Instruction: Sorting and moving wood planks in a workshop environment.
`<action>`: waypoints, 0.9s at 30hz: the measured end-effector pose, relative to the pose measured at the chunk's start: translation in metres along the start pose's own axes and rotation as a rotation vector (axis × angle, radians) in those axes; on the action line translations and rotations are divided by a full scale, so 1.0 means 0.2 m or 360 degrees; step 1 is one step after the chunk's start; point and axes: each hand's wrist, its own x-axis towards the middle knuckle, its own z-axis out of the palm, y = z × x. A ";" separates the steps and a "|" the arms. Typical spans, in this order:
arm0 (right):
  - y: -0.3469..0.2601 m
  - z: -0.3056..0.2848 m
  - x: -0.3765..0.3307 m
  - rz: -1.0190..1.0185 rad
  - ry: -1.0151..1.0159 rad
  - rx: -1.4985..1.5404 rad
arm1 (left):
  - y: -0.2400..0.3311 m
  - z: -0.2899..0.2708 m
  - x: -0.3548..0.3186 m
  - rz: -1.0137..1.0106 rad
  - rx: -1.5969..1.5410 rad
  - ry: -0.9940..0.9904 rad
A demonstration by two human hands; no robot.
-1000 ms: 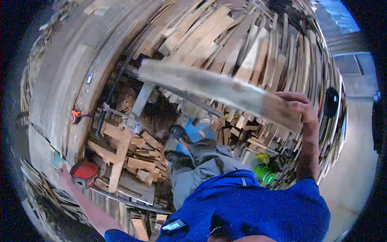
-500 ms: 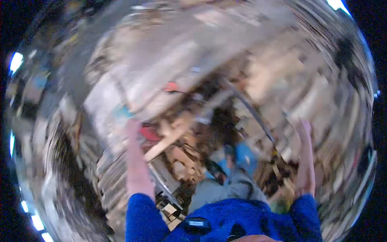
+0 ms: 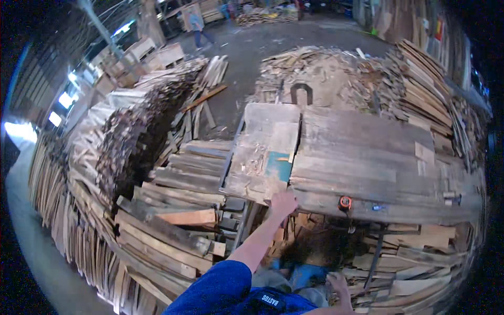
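At the near edge of a worn wooden saw table [image 3: 346, 173], my left hand [image 3: 283, 203] is curled, its fingertips hidden from view. Just beyond it lies a teal plate [image 3: 278, 167] set in the tabletop, with a small strip of wood [image 3: 283, 159] across it. Pale sawdust and chips [image 3: 255, 164] are scattered to the left of the plate. My right hand [image 3: 337, 286] hangs low in front of my body, fingers loosely apart and holding nothing that I can see. An orange and black tape measure [image 3: 344, 203] rests on the table's front edge, right of my left hand.
A small blue object [image 3: 377, 208] sits right of the tape measure. Stacked boards [image 3: 163, 236] crowd the left side, and more timber [image 3: 420, 262] lies below right. Scrap wood [image 3: 315, 65] is heaped behind the table. A person [image 3: 197, 26] is far off on the walkway.
The view has swung round from a heavy blur. My left hand, earlier out to the left, is now at the table edge. My right hand has dropped in close to my body.
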 end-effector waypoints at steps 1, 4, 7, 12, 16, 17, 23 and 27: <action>-0.09 -0.05 -0.01 0.0040 -0.0016 0.0046 | -0.01 0.00 -0.06 -0.0033 0.0021 0.0021; -0.53 -0.37 -0.07 0.0061 0.0069 -0.0001 | 0.06 -0.10 -0.16 -0.0065 0.0025 0.0210; -0.54 -0.69 0.10 -0.0351 0.0192 -0.0407 | 0.15 -0.20 -0.17 -0.0128 -0.0008 0.0204; -0.88 -0.81 0.32 -0.0147 -0.0042 -0.0270 | 0.01 -0.11 -0.14 -0.0270 0.0166 -0.0068; -1.16 -0.92 0.52 -0.0215 -0.0321 -0.0490 | 0.03 -0.13 -0.11 -0.0295 -0.0027 0.0131; -1.22 -0.89 0.53 -0.0238 -0.0378 -0.0474 | 0.03 -0.18 -0.10 -0.0288 -0.0085 0.0099; -1.94 -0.34 0.27 -0.0970 -0.0343 -0.0857 | -0.02 -0.23 -0.26 -0.0624 -0.1144 0.0711; -2.37 0.11 0.36 -0.1182 -0.0157 -0.0696 | -0.12 -0.27 -0.68 -0.0628 -0.1656 0.1081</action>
